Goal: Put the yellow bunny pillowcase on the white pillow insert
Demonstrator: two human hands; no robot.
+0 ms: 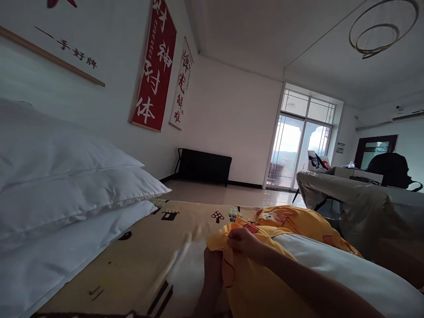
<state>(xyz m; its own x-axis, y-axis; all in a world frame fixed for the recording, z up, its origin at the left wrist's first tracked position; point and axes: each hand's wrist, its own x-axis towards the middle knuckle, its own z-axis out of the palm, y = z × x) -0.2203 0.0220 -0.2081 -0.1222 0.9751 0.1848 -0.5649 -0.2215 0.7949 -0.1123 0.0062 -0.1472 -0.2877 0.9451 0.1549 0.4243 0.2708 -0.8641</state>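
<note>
A yellow pillowcase (261, 282) with printed orange patches lies over a white pillow (334, 260) at the lower right; part of the pillow sticks out bare. My right hand (245, 243) is closed on the case's gathered corner, fingers bent into the cloth. Just left of it, my left hand (213, 260) reaches up under the edge of the same corner. Its fingers are hidden by the fabric, so their hold does not show. Behind the pillow lies another yellow cat-print cloth piece (288, 216).
Several white pillows (82, 190) are stacked at the left on a beige patterned cover (139, 260). A plastic-draped table (357, 194) at the right bears boxes and a black backpack (389, 168). A low black folded frame (205, 165) stands by the far wall.
</note>
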